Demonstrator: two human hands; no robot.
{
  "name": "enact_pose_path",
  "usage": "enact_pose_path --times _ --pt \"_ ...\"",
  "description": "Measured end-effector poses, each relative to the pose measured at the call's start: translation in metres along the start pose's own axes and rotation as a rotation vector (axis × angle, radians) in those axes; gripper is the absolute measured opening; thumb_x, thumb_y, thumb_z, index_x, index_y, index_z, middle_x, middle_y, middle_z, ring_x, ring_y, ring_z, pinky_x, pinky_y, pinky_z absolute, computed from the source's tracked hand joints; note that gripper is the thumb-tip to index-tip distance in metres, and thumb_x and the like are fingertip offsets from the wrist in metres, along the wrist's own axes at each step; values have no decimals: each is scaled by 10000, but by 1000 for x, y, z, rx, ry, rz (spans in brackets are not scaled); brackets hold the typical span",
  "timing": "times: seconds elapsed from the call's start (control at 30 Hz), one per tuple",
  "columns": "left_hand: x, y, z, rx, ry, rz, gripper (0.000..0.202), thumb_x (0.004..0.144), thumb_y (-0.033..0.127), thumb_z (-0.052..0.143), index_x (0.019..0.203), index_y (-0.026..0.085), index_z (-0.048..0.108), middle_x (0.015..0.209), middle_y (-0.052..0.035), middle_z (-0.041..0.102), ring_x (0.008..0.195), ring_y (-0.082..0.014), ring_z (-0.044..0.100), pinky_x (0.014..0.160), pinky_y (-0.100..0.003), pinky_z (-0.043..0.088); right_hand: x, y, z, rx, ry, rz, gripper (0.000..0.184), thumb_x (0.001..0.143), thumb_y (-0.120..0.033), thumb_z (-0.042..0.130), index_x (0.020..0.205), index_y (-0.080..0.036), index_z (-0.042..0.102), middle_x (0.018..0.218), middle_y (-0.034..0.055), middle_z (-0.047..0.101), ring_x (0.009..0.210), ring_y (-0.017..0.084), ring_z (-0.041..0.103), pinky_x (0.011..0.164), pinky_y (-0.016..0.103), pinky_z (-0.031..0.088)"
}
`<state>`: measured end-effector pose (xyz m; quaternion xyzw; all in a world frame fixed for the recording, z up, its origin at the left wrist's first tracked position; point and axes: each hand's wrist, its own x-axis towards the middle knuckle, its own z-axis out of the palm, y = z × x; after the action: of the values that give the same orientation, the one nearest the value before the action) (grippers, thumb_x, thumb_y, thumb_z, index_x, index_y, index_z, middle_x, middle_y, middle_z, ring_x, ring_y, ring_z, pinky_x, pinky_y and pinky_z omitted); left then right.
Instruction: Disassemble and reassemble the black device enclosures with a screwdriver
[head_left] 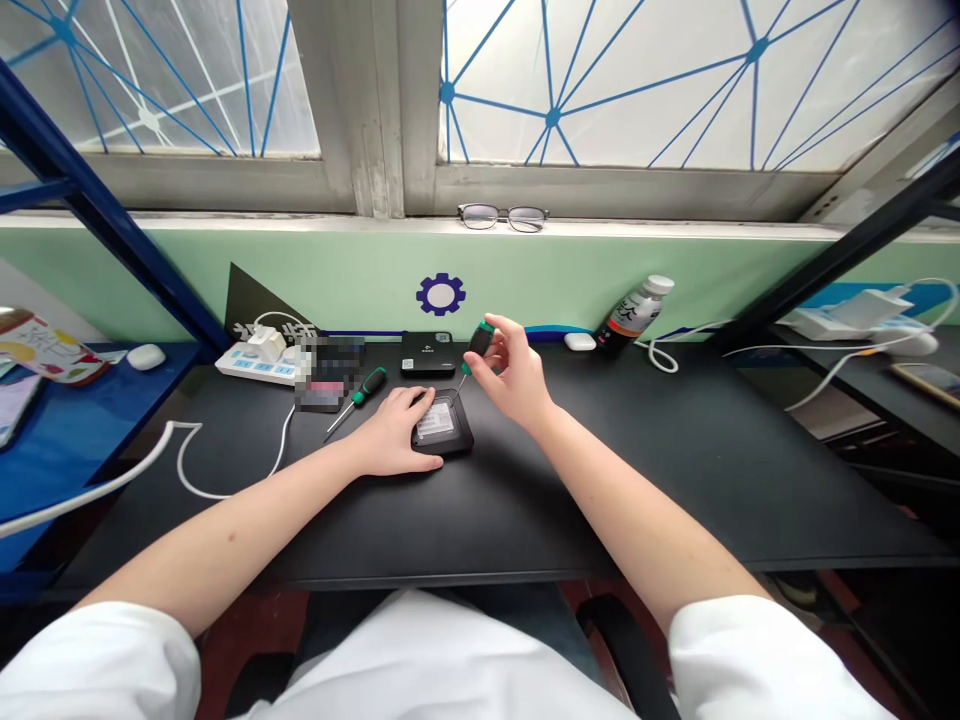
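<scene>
My right hand (514,370) pinches the black-and-green handle of a screwdriver (481,341) between thumb and fingers. Its thin shaft slants down to the far right part of a flat black square device (463,441) with a white label; whether the tip sits in a screw is too small to tell. My left hand (394,430) grips the device from the left, fingers over its far left part and thumb along the near edge. Left of that hand lies a second green-and-black screwdriver (369,385). Just behind the device is a small black box (427,354).
On the black desk (675,480), a white power strip (255,364) and cable stand left, beside a blurred-out item (326,372). Back right are a white case (580,341) and a leaning dark bottle (636,312). Glasses (503,217) rest on the sill.
</scene>
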<state>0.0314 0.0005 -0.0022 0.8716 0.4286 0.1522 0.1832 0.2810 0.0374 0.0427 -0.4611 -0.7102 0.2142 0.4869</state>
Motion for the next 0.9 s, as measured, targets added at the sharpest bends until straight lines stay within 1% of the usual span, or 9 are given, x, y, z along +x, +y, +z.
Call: enact_pose_path --times 0.13,0.2,0.33,0.47,0.6,0.67,0.77,0.83,0.9 --pt "1 3 -4 6 -26 -7 1087 791 562 849 1687 153 390 1678 -225 418 1560 -455 371 1276 -625 380 3 2 3 -161 -133 -88 622 1004 -586 515 1527 -251 479 1191 106 696 950 243 690 948 451 622" --pt "1 5 -6 25 -41 -18 1086 789 571 849 1682 147 399 1683 -228 416 1557 -467 374 1276 -637 369 5 2 3 -204 -173 -133 597 1019 -553 493 1527 -240 487 1196 114 701 961 253 697 981 468 614" --pt "0 6 -8 60 -71 -13 1083 819 614 811 1694 154 368 1707 -232 386 1572 -462 364 1279 -632 349 7 -1 3 -202 -188 -221 558 1020 -510 500 1499 -223 511 1212 118 702 907 237 691 943 442 619" --pt "1 11 -15 111 -162 -48 1100 868 638 735 1722 132 261 1776 -254 234 1632 -461 257 1303 -625 283 9 -3 7 -202 -209 -249 475 1004 -429 526 1438 -237 542 1182 98 703 854 214 675 888 410 619" --pt "9 23 -21 162 -300 -96 1120 882 640 688 1736 135 170 1809 -246 100 1664 -463 147 1316 -610 230 14 4 16 -106 -154 -415 378 959 -324 613 1329 -266 566 1108 67 695 754 186 634 746 373 600" --pt "15 28 -20 179 -319 -101 1123 870 602 701 1739 142 158 1816 -231 80 1667 -455 133 1323 -596 213 17 9 20 -21 -96 -479 376 929 -259 648 1293 -279 557 1117 59 679 713 163 594 684 350 576" --pt "21 32 -13 192 -264 -89 1097 857 554 710 1732 143 192 1815 -228 96 1661 -455 154 1320 -610 211 21 15 23 110 -45 -476 393 907 -191 658 1268 -288 538 1163 59 630 778 156 592 662 321 555" --pt "23 30 -7 176 -214 -69 1075 848 539 723 1724 156 233 1812 -218 130 1653 -463 176 1314 -629 220 22 16 22 170 -19 -450 359 906 -214 695 1227 -284 550 1172 63 591 866 170 600 663 312 542" --pt "22 26 -3 147 -172 -47 1060 843 534 742 1721 180 265 1812 -203 153 1650 -461 190 1314 -636 226 24 15 20 194 28 -425 294 906 -274 758 1140 -277 580 1115 49 569 889 174 582 671 311 523"
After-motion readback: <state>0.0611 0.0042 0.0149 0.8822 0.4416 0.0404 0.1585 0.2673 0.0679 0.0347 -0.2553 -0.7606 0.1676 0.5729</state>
